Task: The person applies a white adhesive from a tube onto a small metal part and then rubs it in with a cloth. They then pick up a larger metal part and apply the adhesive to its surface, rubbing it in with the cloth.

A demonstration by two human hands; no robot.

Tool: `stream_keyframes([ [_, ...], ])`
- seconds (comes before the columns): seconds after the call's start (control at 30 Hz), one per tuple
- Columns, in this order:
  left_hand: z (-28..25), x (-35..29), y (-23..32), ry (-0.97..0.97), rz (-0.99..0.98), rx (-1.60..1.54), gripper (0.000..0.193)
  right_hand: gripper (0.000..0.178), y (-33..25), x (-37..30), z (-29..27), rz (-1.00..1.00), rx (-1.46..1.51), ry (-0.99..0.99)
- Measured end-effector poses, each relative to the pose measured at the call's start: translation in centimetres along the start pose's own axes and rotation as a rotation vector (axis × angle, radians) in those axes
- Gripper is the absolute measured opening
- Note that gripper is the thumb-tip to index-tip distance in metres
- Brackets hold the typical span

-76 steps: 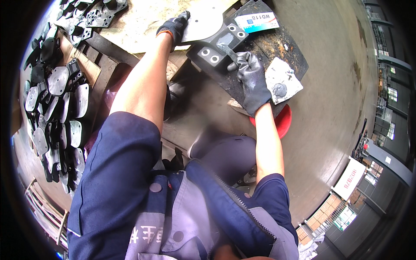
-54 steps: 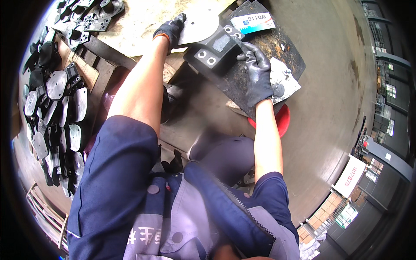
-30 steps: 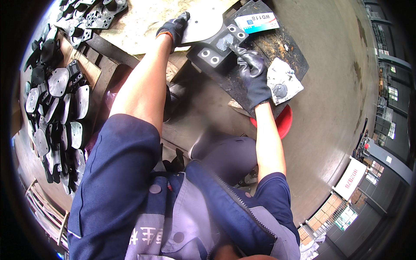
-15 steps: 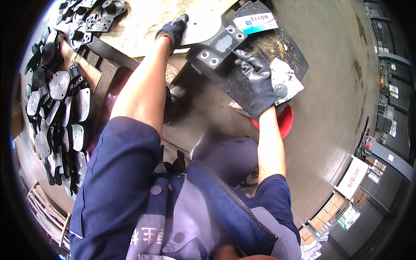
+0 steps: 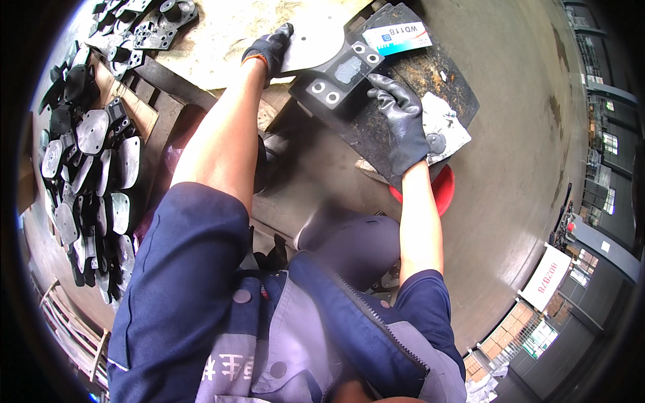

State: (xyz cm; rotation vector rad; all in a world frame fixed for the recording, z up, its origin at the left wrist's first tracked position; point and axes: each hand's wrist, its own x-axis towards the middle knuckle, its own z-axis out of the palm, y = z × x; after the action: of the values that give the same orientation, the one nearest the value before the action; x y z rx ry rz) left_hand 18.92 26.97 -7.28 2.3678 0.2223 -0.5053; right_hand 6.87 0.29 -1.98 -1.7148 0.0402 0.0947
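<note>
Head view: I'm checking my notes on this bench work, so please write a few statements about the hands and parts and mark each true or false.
1. Both hands wear dark gloves. True: left hand, right hand.
2. The left hand rests on the grey metal plate. True.
3. The right hand grips the red stool. False: it lies on the black mat beside the dark block with holes; the red stool sits below.
4. The pile of metal parts lies to the person's right. False: it is on the left.
</note>
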Motion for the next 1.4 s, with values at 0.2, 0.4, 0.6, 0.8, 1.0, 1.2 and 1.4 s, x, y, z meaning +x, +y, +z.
stream_keyframes([
  [0.2, 0.6, 1.1, -1.2, 0.0, 0.059, 0.05, 0.036, 0.047, 0.0, -0.1, 1.5, -0.073, -0.105, 0.005],
  [0.4, -0.6, -0.4, -0.4, -0.101, 0.079, 0.073, 0.041, 0.041, -4.8, -2.9, 2.0, 0.079, -0.164, -0.07],
  [0.6, -2.3, -2.1, 1.4, -0.21, 0.375, 0.793, 0.056, 0.031, -7.8, -6.3, 0.9, 0.246, 0.332, 0.28],
  [0.8, -3.0, -2.4, 2.0, 0.015, 0.281, -0.089, 0.035, 0.034, -7.9, -9.5, 1.0, 0.092, 0.332, 0.478],
  [1.0, -0.4, -4.6, 0.4, 0.566, 0.859, 0.305, 0.009, 0.04, -8.5, -10.8, 2.9, 0.207, 0.262, 0.491],
  [1.2, -8.6, -16.5, 4.7, 0.329, 0.106, -0.6, 0.037, 0.039, -10.3, -14.0, 3.3, -0.079, -0.108, 0.471],
  [1.4, -15.7, -24.0, -5.1, 0.62, 0.116, -0.39, 0.034, 0.033, -6.2, -12.9, -1.7, 0.086, 0.244, 0.477],
])
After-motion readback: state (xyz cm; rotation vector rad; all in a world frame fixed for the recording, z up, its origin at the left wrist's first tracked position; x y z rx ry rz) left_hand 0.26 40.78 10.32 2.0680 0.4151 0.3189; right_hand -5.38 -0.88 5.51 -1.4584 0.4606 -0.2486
